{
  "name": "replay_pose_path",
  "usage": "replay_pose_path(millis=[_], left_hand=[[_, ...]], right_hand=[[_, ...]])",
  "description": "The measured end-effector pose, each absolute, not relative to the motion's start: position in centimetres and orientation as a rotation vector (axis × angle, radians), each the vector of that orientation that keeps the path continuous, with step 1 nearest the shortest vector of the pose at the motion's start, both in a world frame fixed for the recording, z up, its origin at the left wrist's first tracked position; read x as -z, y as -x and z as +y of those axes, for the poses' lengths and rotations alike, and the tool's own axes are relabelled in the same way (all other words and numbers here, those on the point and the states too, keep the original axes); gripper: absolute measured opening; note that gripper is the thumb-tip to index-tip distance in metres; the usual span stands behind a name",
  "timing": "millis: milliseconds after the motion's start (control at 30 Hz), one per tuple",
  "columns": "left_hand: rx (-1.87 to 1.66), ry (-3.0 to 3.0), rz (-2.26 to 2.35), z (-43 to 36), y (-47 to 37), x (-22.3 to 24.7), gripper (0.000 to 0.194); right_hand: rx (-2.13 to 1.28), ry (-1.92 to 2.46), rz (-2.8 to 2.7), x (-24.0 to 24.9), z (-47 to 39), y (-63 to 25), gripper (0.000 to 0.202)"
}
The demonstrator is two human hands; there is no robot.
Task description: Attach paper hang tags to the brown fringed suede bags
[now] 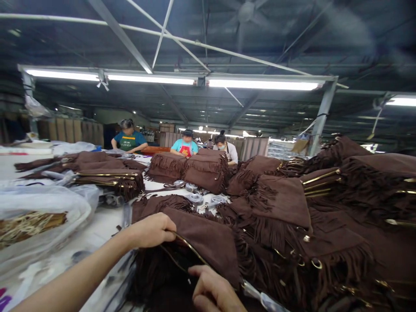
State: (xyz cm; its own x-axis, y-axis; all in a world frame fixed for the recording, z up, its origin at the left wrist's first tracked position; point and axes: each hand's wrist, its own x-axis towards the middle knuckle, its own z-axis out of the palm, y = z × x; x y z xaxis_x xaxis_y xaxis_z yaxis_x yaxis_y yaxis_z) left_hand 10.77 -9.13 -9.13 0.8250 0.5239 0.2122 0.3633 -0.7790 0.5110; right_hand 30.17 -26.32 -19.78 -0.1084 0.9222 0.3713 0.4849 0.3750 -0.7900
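Observation:
A dark brown fringed bag lies in front of me with its gold zipper parted and a dark opening showing. My left hand is closed on the bag's edge at the left end of the zipper, fingertips curled over it. At the lower right of the opening is my right hand, its fingers bent and its index finger reaching toward the zipper's near edge. Whether the right fingers grip anything is not clear.
Brown fringed bags are piled to the right, with more stacked farther back. Clear plastic holding tan strips lies left. Several people work beyond the white table, under a metal frame with lights.

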Motion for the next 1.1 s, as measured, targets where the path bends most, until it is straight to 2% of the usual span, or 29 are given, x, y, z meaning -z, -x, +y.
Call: replay_pose_path(millis=[200,333,400,533,633,700,767,900,1100], left_hand=[[-0.515,-2.523,0.72,-9.2,-11.8,9.4,0.029],[-0.634,-2.486,0.843,-8.4,-12.2,10.5,0.032],[-0.655,-2.499,0.879,-8.2,-12.1,10.7,0.034],[-0.584,-2.587,0.914,-9.0,-11.4,10.6,0.032],[-0.66,-2.76,0.967,-11.2,-11.0,10.8,0.026],[-0.713,-2.978,0.861,-13.4,-11.4,11.2,0.033],[-0.59,-3.11,0.664,-15.6,-12.5,11.9,0.034],[-0.319,-2.831,0.521,-17.3,-16.9,13.9,0.034],[-0.447,-2.494,0.653,-14.2,-22.5,15.2,0.046]], right_hand=[[-0.211,1.442,-1.937,23.3,-24.0,-31.2,0.023],[-0.152,1.51,-2.075,24.7,-23.3,-30.9,0.03],[-0.195,1.415,-2.034,23.6,-24.1,-31.0,0.029],[-0.387,1.424,-1.767,19.7,-26.5,-32.3,0.014],[-0.645,1.399,-1.531,17.3,-27.5,-33.6,0.024],[-0.735,1.336,-1.464,16.3,-27.6,-34.3,0.032],[-0.786,1.303,-1.443,15.8,-27.6,-34.9,0.037],[-0.899,1.265,-1.361,15.6,-27.8,-35.5,0.039],[-0.913,1.273,-1.343,15.1,-28.2,-36.3,0.043]])
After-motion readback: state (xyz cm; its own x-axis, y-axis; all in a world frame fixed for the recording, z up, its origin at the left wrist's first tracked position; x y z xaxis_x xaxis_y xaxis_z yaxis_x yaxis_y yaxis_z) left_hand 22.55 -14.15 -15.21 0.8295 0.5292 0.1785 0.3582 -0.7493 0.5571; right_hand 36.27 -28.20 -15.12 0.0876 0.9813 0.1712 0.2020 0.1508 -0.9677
